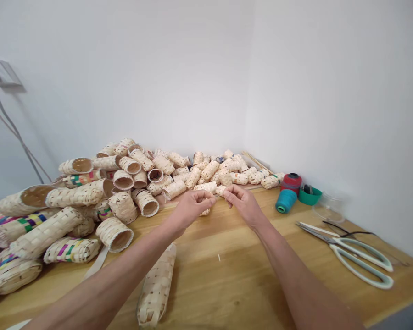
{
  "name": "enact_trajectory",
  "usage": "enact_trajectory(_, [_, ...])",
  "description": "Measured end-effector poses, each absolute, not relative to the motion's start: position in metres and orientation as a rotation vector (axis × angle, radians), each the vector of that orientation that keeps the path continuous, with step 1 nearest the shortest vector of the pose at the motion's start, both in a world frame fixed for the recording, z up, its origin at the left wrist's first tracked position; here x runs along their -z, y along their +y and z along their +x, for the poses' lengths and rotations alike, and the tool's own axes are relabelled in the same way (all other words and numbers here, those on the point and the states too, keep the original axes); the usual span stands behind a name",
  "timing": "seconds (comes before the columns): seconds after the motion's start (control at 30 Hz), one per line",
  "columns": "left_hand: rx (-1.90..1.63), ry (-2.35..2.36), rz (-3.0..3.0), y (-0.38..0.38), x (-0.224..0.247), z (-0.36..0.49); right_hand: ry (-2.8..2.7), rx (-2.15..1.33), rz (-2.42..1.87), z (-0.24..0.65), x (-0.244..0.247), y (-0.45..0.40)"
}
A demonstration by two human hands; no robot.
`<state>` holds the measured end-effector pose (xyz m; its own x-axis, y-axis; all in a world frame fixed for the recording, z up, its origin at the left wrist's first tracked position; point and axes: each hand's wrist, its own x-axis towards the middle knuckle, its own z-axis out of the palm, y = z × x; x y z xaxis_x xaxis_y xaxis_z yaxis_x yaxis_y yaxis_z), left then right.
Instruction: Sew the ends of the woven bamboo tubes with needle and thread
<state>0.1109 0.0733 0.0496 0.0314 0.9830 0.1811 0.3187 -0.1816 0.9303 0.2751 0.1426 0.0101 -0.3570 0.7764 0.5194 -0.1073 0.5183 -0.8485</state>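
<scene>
The wooden table runs under my 2 hands, raised at 12 o'clock. My left hand has its fingertips together, nothing visible between; my right hand is curled, grip unclear. A woven case lies at 11 o'clock, nearer me. I'd favour light, level pinches, with both wrists steady.
</scene>
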Motion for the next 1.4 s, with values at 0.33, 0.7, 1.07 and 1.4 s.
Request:
enact_trajectory(0.33, [-1.207,1.365,1.546,0.081,-0.048,0.113,-1.584,-1.119,-0.593,0.265,-0.008,0.136])
enact_trajectory(0.7, [-1.173,1.412,1.616,0.085,-0.037,0.105,-1.618,-1.297,-0.577,0.254,0.005,0.137])
enact_trajectory(1.07, [-1.207,1.134,1.846,0.081,-0.076,0.128,-1.603,-1.7,-0.354,0.232,0.009,0.11])
enact_trajectory(1.4, [-0.764,1.472,1.949,0.057,-0.075,0.025,-1.137,-1.624,-0.368,0.269,-0.012,0.143])
